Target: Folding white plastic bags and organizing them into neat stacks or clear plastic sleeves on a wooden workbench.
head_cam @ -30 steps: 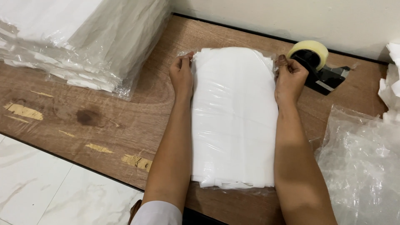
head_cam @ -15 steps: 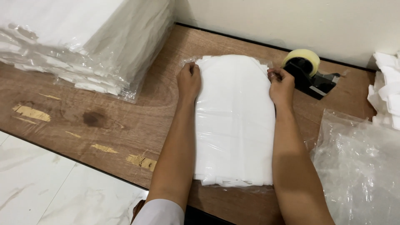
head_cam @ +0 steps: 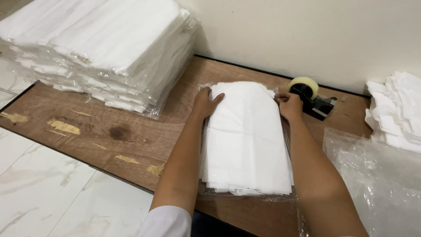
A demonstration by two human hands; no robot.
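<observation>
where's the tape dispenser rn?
In the head view, the tape dispenser sits at the far right of the wooden board, against the wall, just beyond the right hand and the bagged white fabric.

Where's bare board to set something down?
Free: the board between the bagged stack and the left hand, toward the near edge. Crowded: right hand beside the tape dispenser; loose bags and folded cloths.

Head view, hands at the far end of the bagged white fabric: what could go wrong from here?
1. The bagged white fabric overhangs the wooden board at its near edge; a pull could slide it off.
2. The right hand is close to the tape dispenser and might knock it.
3. The left hand presses slick plastic, which may slip.
</observation>
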